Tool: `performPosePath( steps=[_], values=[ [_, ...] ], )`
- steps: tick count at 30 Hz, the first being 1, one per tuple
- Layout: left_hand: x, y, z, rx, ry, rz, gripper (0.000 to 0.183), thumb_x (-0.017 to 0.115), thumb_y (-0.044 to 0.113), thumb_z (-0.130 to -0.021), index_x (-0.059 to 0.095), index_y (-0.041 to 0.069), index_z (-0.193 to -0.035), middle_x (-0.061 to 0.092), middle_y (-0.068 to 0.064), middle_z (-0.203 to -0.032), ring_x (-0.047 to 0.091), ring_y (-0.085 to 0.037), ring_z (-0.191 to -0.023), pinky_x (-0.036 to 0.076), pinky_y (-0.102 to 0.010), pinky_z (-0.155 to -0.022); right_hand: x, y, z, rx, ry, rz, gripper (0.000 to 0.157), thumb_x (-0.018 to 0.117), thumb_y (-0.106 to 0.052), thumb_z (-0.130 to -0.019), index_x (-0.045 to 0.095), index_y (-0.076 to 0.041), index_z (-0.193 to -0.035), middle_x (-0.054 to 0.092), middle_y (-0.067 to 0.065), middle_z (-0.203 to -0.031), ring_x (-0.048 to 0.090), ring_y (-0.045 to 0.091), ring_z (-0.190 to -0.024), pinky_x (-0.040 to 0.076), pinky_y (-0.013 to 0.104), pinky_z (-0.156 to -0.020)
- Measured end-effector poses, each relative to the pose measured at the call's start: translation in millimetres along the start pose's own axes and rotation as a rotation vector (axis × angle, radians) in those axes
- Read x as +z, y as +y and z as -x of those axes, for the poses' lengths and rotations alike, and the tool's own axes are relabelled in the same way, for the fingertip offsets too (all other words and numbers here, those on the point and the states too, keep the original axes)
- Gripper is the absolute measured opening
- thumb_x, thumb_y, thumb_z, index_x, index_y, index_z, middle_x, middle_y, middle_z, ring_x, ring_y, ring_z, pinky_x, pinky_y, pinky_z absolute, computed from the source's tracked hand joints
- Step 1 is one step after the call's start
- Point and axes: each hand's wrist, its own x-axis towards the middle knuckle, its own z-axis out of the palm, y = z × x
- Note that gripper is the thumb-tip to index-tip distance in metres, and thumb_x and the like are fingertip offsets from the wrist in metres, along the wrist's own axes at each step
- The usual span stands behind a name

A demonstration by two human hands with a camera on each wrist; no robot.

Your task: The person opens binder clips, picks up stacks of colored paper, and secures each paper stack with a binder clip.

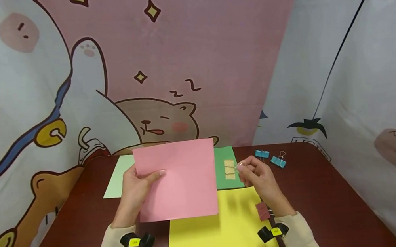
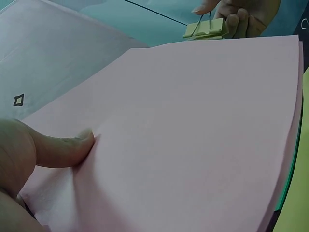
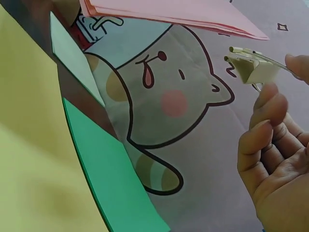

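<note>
Yellow binder clip with wire handles (image 3: 263, 72) poised beside stacked pink paper sheets (image 1: 180, 185)

The clip hangs in the air just right of the sheets, apart from them. The right hand's (image 1: 260, 176) thumb and fingers pinch its handles; the left hand (image 1: 135, 191) clamps the stack, thumb flat in front, other fingers hidden behind. The step looks like bringing clip to paper; the next move probably calls for squeezing the handles and aligning with the edge. Below is the dark red-brown tabletop (image 1: 323, 195).

A cartoon backdrop (image 1: 213, 58) — pink and white — rises behind a dark reddish-brown table (image 1: 319, 191).
</note>
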Motion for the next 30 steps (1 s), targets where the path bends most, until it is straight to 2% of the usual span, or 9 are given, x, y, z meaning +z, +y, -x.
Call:
performPosePath(
  steps=[6,14,22,30],
  values=[
    [2.3,1.7,1.4,-0.015,-0.009,0.016,0.052,0.091,0.02,-0.081,0.065,0.007,-0.124,0.068,-0.017,-0.115,0.066,-0.025,-0.085,0.057,-0.033,-0.071,5.1,-0.4,0.2,-0.087,-0.013,-0.107,0.014,0.052,-0.004,-0.107,0.053,0.009,-0.105,0.05,0.008,-0.067,0.043,0.02,-0.058,0.04,0.033,-0.053],
    [5.0,3.6,3.2,-0.025,-0.017,0.031,0.052,0.091,0.02,-0.081,0.066,0.005,-0.123,0.068,-0.016,-0.115,0.065,-0.023,-0.085,0.056,-0.032,-0.072,7.6,0.3,-0.9,-0.173,-0.054,-0.156,0.012,0.051,0.0,-0.106,0.05,0.011,-0.101,0.042,0.008,-0.062,0.035,0.023,-0.053,0.032,0.034,-0.047],
    [7.4,2.2,4.6,-0.032,-0.029,0.057,0.051,0.092,0.02,-0.08,0.066,0.005,-0.122,0.067,-0.014,-0.111,0.065,-0.021,-0.083,0.056,-0.033,-0.071,12.6,1.1,-2.2,-0.182,-0.069,-0.154,0.007,0.053,0.001,-0.105,0.055,0.006,-0.1,0.04,0.006,-0.058,0.033,0.019,-0.051,0.025,0.031,-0.042],
    [11.5,0.5,5.8,-0.031,-0.044,0.085,0.05,0.092,0.018,-0.079,0.067,0.005,-0.12,0.068,-0.013,-0.11,0.065,-0.022,-0.083,0.056,-0.034,-0.072,18.6,1.9,-3.3,-0.238,-0.081,-0.154,0.005,0.051,0.01,-0.101,0.054,0.009,-0.097,0.039,0.008,-0.056,0.03,0.017,-0.048,0.022,0.03,-0.039]
  ],
)
